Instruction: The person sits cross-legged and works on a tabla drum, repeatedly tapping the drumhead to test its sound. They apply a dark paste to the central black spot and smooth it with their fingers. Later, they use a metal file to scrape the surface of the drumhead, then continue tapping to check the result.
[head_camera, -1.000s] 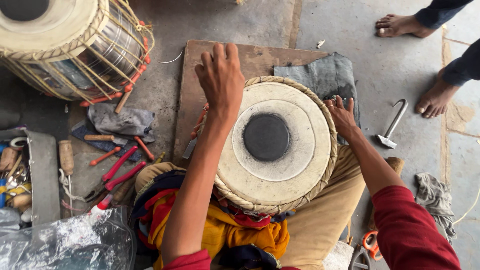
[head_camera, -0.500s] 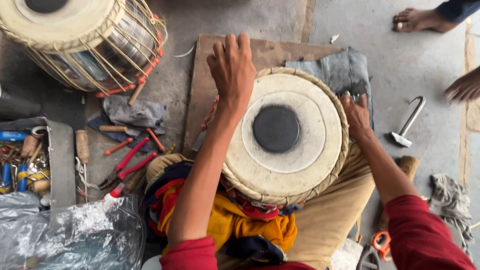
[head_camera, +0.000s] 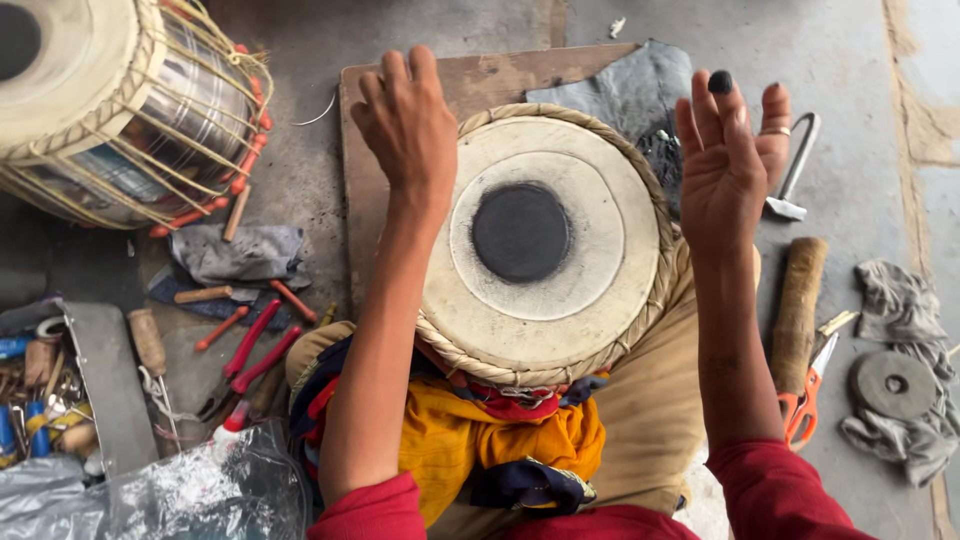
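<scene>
I look straight down at a small hand drum (head_camera: 545, 240) resting in my lap, its pale skin head facing up with a round black patch in the middle and a braided rim around the edge. It sits on yellow and red cloth (head_camera: 480, 435) bunched over my legs.

My left hand (head_camera: 408, 118) hovers over the drum's far left rim, back of the hand up, fingers loosely together and holding nothing. My right hand (head_camera: 728, 165) is raised just beyond the drum's right rim, palm showing, fingers spread and empty, with a dark smear on one fingertip and a ring on another finger. The drum lies between the two hands.

Under the drum's far side lies a wooden board (head_camera: 480, 85) on the concrete floor. A larger strapped drum (head_camera: 110, 110) lies on its side at the upper left. Red-handled pliers (head_camera: 250, 360) lie to the left, a small hammer (head_camera: 790, 170) to the right, and orange-handled scissors (head_camera: 805, 395) lower right.
</scene>
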